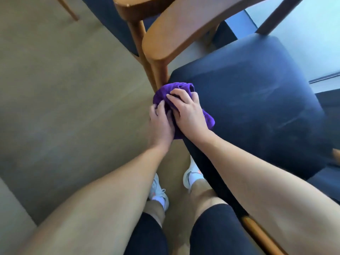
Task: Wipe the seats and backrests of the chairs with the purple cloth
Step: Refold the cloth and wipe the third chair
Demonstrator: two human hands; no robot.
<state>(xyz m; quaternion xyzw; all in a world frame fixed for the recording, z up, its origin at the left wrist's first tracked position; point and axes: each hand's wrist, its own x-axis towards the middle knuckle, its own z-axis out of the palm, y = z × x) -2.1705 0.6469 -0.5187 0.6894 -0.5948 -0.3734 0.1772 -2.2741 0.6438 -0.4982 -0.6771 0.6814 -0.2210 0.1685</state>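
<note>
A bunched purple cloth [172,92] lies on the near left corner of a chair's dark navy seat [253,103]. My right hand [187,113] lies on top of the cloth with its fingers curled over it. My left hand [161,124] grips the cloth's left side at the seat's edge. The chair's curved wooden backrest [184,28] rises just beyond the cloth, on a wooden post [161,72].
A second wooden chair [132,8] with a dark seat stands behind the first. Tan floor [64,89] spreads to the left. My legs and white shoes [191,175] stand close against the seat's near edge. A bright window area [303,34] is at the upper right.
</note>
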